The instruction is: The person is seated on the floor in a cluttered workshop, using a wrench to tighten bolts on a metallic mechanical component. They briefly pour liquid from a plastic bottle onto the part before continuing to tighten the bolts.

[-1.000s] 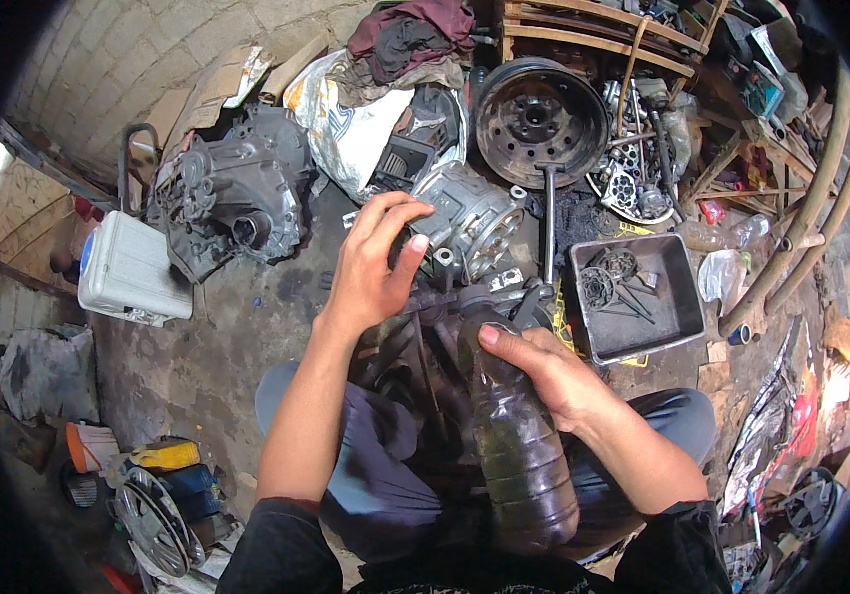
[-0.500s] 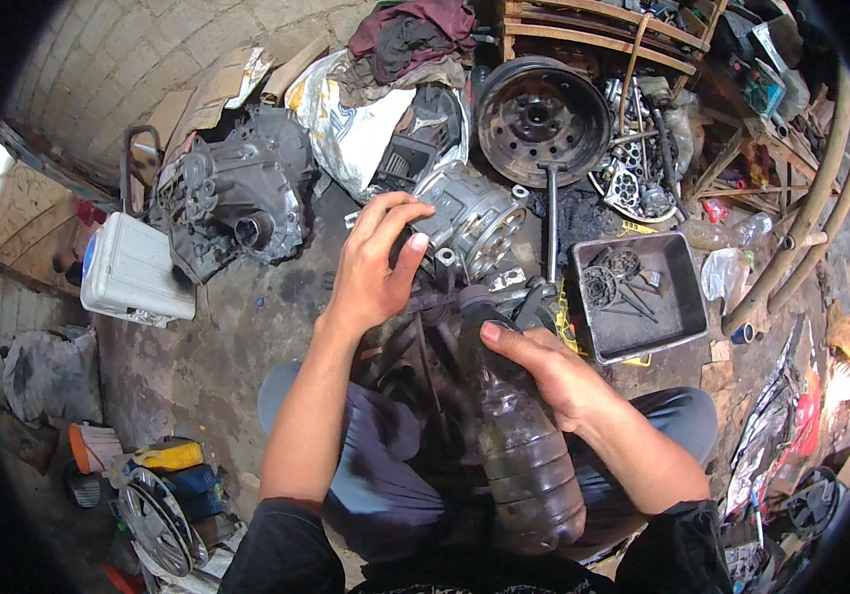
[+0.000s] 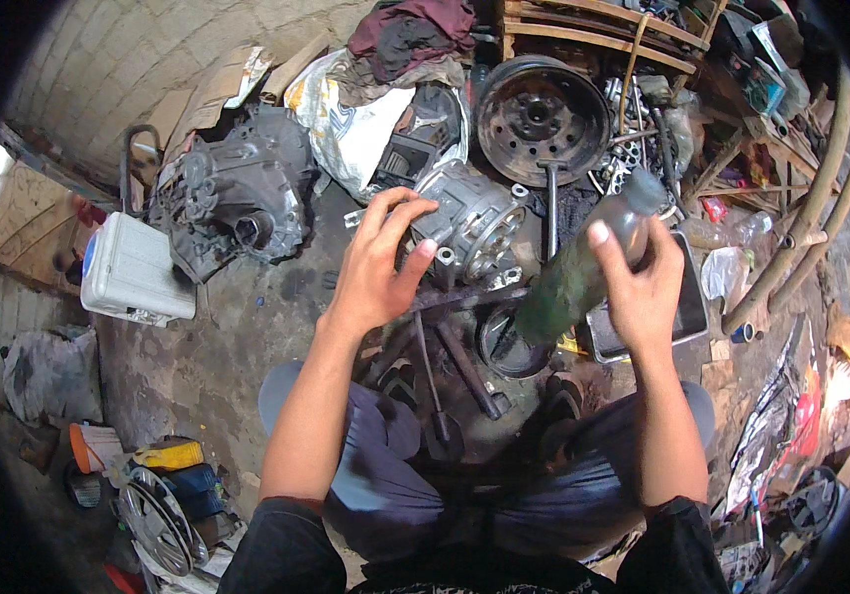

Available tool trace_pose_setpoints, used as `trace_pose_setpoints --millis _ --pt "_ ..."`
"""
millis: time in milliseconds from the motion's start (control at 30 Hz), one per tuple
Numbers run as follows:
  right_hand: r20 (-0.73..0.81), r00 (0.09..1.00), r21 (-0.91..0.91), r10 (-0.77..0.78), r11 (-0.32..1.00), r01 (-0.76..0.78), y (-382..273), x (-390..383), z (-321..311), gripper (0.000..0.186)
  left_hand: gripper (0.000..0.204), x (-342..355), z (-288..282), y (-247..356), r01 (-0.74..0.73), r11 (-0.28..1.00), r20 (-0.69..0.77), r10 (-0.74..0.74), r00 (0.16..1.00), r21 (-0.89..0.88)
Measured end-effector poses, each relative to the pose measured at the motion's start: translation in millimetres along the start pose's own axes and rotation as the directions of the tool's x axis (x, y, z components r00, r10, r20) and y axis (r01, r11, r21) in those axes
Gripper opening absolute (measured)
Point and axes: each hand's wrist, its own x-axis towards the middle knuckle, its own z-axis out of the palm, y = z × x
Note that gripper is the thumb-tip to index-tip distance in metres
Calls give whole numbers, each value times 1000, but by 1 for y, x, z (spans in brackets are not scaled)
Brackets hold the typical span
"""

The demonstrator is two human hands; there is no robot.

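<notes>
My right hand is closed round a dark, dirty plastic bottle, held tilted in the air with its neck to the upper right. The bottle's lower end hangs above a round dark pan on the floor and partly covers it. My left hand holds nothing, its fingers bent and apart. Beside its fingertips stands a silver metal housing with a round opening; whether they touch it I cannot tell. A hammer-like tool and a long thin rod with a wide end lie between my feet.
A black rectangular tray sits at the right, partly behind my right hand. Beyond the housing are a wheel rim and a white sack. Left lie a big gearbox casing and a grey plastic case. Wooden poles lean far right.
My right hand has swung the bottle forward and to the right, up off my lap, uncovering the pan and the tools on the floor. My left hand has barely moved.
</notes>
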Motion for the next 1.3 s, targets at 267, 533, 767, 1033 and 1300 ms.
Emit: trace_pose_setpoints --millis 267,533,767,1033,1300 --pt "-272 958 -282 92 944 -171 122 41 59 65 105 1 15 7 183 977 108 -195 975 112" --pt "-84 956 -100 280 953 -288 245 26 123 70 111 5 18 0 133 991 72 -131 989 -33" --pt "-79 943 -91 324 939 -331 307 27 172 73 117 9 22 -3 182 981 87 -176 981 -65" --pt "5 860 -198 511 843 -500 326 -1 201 77 116 2 19 -13 132 989 90 -125 988 -73" --pt "36 834 -362 550 785 -503 329 17 199 84 119 0 18 -7 125 992 101 -125 987 5"
